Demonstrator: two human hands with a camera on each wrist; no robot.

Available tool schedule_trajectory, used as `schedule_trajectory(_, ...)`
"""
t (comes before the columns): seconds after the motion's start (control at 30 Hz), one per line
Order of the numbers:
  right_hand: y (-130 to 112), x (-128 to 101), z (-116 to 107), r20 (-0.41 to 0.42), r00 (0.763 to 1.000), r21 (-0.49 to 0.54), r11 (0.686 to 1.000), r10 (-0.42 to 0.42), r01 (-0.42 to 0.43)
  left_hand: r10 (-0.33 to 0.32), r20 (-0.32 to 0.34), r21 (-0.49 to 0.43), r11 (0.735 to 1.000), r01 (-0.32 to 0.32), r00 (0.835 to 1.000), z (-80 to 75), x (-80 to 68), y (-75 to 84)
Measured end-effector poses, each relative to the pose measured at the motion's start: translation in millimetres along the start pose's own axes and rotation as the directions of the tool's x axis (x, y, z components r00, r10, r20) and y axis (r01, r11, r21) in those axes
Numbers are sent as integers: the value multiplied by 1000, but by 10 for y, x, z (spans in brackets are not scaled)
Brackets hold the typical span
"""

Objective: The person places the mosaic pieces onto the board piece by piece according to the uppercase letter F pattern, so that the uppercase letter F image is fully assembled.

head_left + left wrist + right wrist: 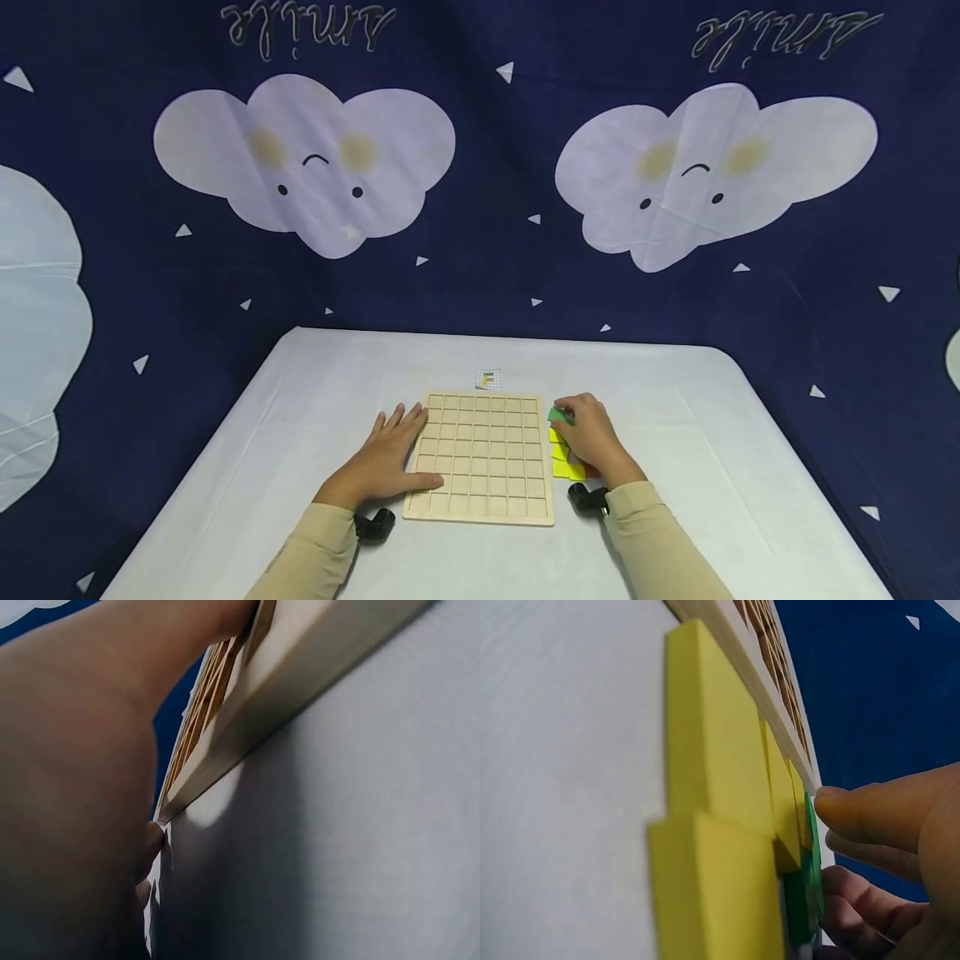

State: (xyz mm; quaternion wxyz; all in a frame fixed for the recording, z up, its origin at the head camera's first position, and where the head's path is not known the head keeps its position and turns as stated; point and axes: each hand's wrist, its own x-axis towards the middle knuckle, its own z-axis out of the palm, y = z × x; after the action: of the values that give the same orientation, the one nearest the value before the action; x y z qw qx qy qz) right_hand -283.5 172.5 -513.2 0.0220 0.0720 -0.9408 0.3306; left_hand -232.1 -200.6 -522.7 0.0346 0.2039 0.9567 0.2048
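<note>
A square wooden grid board (483, 458) lies on the table, its cells bare. My left hand (386, 462) rests at its left side with fingers spread along the edge and the thumb over the lower left cells. To the right of the board, my right hand (592, 429) has thumb and fingers around a green tile (556, 414), at the far end of a group of tiles. Beside it toward me lie several yellow tiles (731, 742), close along the board's right edge. An orange-brown tile (591, 472) shows partly under the right wrist.
Behind the board lies a small card (488, 380) printed with a coloured grid pattern. A white cloth covers the table (360, 358). A dark blue curtain (495, 275) with clouds hangs behind it. Each wrist wears a black camera (375, 526).
</note>
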Motion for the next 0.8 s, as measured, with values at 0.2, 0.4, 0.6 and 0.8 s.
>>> schedule_trajectory(0.2,-19,18,30,-6,1000,2,1000,30,-30,9,-8,24,1000,-9,1000,29,-4,-2)
schedule_trajectory(0.4,-20,31,44,2,999,12,999,39,-39,8,-8,33,999,-8,1000,36,-7,10)
schedule_trajectory(0.6,-20,49,63,-24,1000,43,999,9,-8,10,-25,48,999,-9,1000,53,-11,14)
schedule_trajectory(0.8,-5,41,68,-65,997,55,998,-33,36,12,-28,53,999,-11,1000,55,-20,24)
